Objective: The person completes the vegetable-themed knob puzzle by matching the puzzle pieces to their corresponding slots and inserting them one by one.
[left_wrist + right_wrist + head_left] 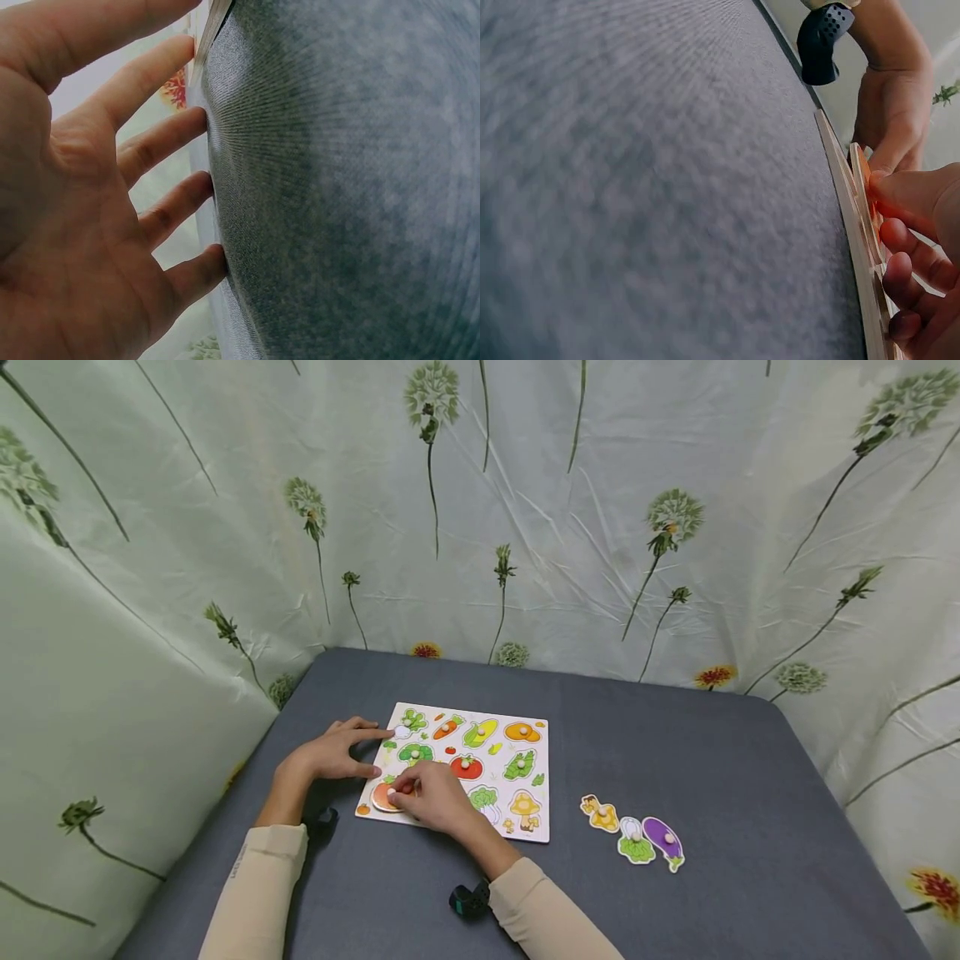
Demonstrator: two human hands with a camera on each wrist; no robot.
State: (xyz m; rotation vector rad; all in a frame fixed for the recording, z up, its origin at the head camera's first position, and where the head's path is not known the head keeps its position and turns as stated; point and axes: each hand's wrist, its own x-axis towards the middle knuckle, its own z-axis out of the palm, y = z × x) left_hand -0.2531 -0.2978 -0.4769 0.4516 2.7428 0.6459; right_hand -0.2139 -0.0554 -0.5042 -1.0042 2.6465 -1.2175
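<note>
A white wooden vegetable puzzle board [542, 832] lies flat on the grey table. My right hand [437, 795] pinches the knob of a round orange piece, seemingly a pumpkin [380, 800], at the board's front left corner. In the right wrist view, that orange piece [860, 180] sits slightly raised and tilted against the board. My left hand [330, 755] has its fingers spread, with index finger and thumb touching the board's left edge. The left wrist view shows the left hand's palm [82, 210] and the other fingertips resting on the cloth.
To the right of the board lie three loose knobbed pieces: a yellow mushroom [600, 815], a green-and-white leafy vegetable [636, 843] and a purple eggplant [663, 839]. Other pieces with knobs, such as a tomato [467, 767], sit on the board. Floral curtains [480, 527] surround the table.
</note>
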